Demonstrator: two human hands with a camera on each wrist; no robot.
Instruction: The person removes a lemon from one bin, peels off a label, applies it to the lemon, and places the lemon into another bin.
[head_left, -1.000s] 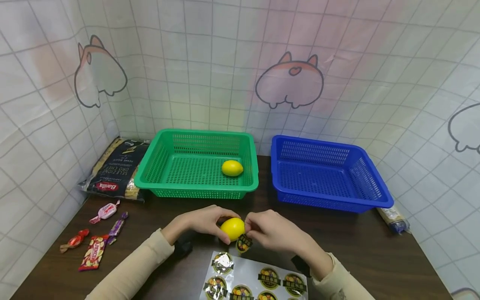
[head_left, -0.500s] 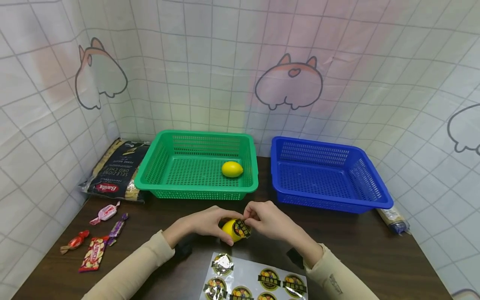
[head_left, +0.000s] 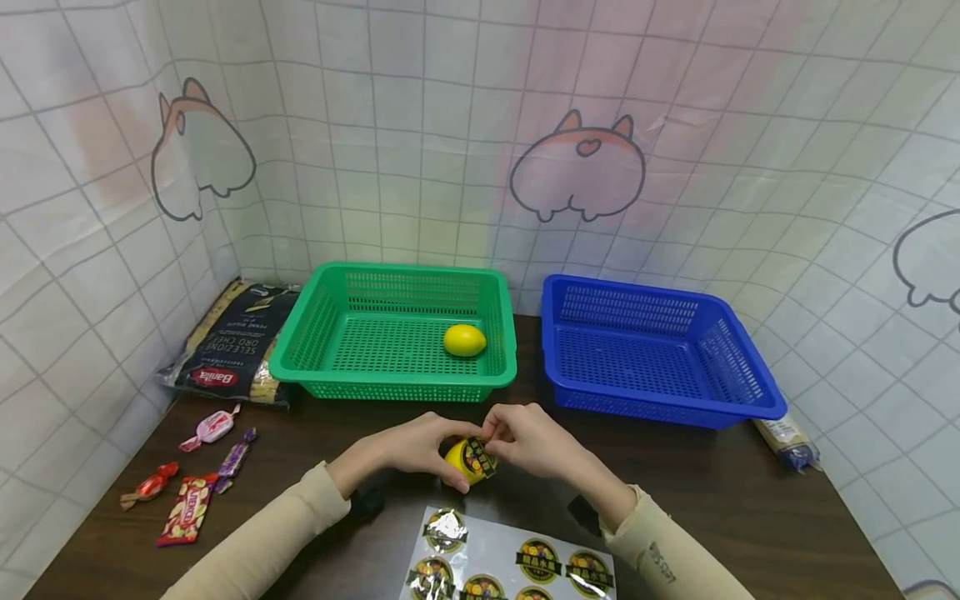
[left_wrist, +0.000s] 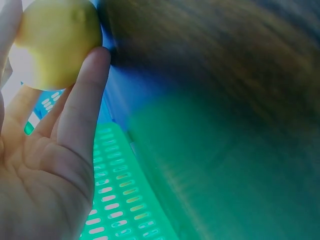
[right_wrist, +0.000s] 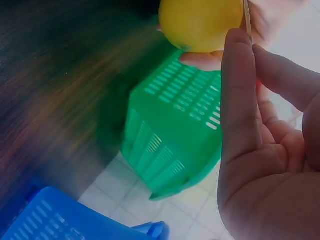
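A yellow lemon [head_left: 455, 456] is gripped between the thumb and fingers of my left hand [head_left: 420, 446], at the middle of the table. My right hand [head_left: 536, 442] pinches the edge of a round black-and-gold sticker [head_left: 477, 458], which lies against the lemon's right side. In the left wrist view the fingers curl round the lemon [left_wrist: 60, 45]. The right wrist view shows thumb and forefinger holding the sticker's thin edge [right_wrist: 247, 22] beside the lemon [right_wrist: 200, 25]. A sheet of similar stickers [head_left: 498, 546] lies just in front of the hands.
Behind the hands stands a green basket [head_left: 393, 390] with another lemon [head_left: 465, 341] in it. A blue basket [head_left: 660, 408] is at its right. On the left lie a pasta bag [head_left: 232, 342] and several wrapped sweets [head_left: 186, 510]. Another packet [head_left: 787, 437] lies beyond the blue basket.
The sticker hung below the lemon in my right hand; it has been raised onto the lemon's right side. My right hand has shifted slightly left and up. The left hand has stayed round the lemon.
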